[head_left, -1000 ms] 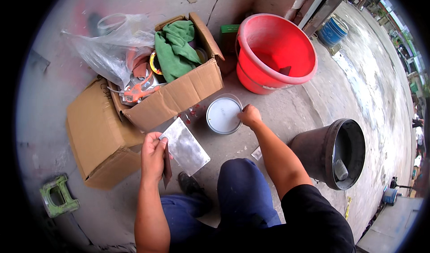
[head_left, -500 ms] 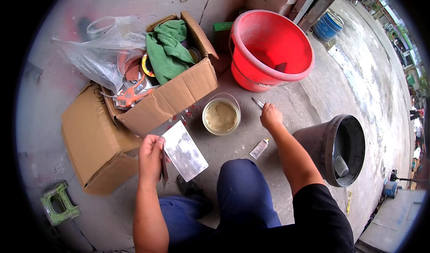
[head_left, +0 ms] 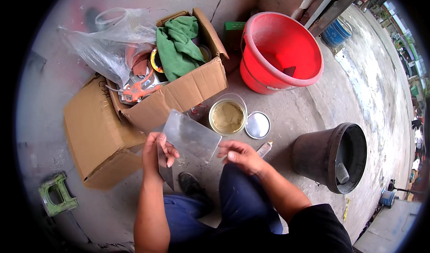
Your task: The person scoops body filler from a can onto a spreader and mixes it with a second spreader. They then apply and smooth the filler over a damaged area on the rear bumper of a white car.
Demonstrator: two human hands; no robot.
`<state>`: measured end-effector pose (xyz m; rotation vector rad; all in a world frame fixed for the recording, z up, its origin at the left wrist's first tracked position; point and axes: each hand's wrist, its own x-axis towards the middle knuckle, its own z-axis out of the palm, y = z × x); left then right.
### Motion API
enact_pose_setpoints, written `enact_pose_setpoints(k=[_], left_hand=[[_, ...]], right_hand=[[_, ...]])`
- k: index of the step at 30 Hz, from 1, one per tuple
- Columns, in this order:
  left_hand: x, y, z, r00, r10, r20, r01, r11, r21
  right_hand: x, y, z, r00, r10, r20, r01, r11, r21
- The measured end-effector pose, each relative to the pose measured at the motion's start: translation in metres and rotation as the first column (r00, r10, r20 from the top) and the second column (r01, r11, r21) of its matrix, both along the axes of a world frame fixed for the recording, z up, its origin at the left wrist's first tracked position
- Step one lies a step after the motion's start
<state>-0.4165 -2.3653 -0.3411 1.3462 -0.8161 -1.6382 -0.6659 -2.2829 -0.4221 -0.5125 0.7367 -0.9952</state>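
Note:
In my left hand (head_left: 154, 152) I hold a translucent, smeared rectangular plate (head_left: 191, 135) by its left edge. The same hand grips a dark, thin scraper blade (head_left: 165, 171), whose pointed end hangs below the fingers. My right hand (head_left: 242, 156) is at the plate's right edge, fingers apart; whether they touch the plate I cannot tell. Beyond the plate stands an open tin of beige paste (head_left: 227, 117), its wire handle tipped back. A round silvery lid (head_left: 257, 125) lies against the tin's right side. A small tube (head_left: 264, 149) lies on the floor, partly behind my right hand.
A cardboard box (head_left: 179, 92) holds a green cloth (head_left: 179, 45), an orange-handled tool (head_left: 139, 91) and tape. Clear plastic (head_left: 103, 47) drapes its left side. A red bucket (head_left: 286, 51) stands behind the tin; a dark bucket (head_left: 313, 156) leans at right. A green stool (head_left: 58, 195) is left.
The lid has gone from my right hand to the floor beside the tin. That hand has come back left to the plate, which my left hand now holds higher and turned.

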Motion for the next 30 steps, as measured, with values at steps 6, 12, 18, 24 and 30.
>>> enact_pose_setpoints(k=[6, 12, 18, 24, 30], left_hand=[[-0.016, -0.001, -0.001, 0.977, -0.209, 0.036, 0.208, 0.978, 0.027], [-0.002, 0.002, -0.003, 0.994, -0.076, 0.079, 0.074, 0.997, 0.026], [-0.010, 0.001, -0.005, 0.974, -0.114, 0.198, 0.122, 0.992, -0.027], [0.002, 0.003, -0.008, 0.980, -0.006, 0.198, 0.013, 0.999, -0.029], [0.009, 0.005, -0.006, 0.971, 0.027, 0.239, -0.029, 1.000, 0.004]], right_hand=[[0.031, -0.020, 0.044, 0.925, -0.359, 0.128, 0.348, 0.932, 0.096], [-0.046, -0.045, 0.024, 0.439, -0.464, -0.769, 0.163, 0.883, -0.439], [-0.026, -0.089, -0.055, -0.201, -0.402, -0.893, -0.470, 0.840, -0.272], [0.000, -0.113, -0.111, -0.349, -0.267, -0.898, -0.542, 0.839, -0.039], [0.002, -0.116, -0.139, -0.393, -0.311, -0.865, -0.571, 0.820, -0.035]])
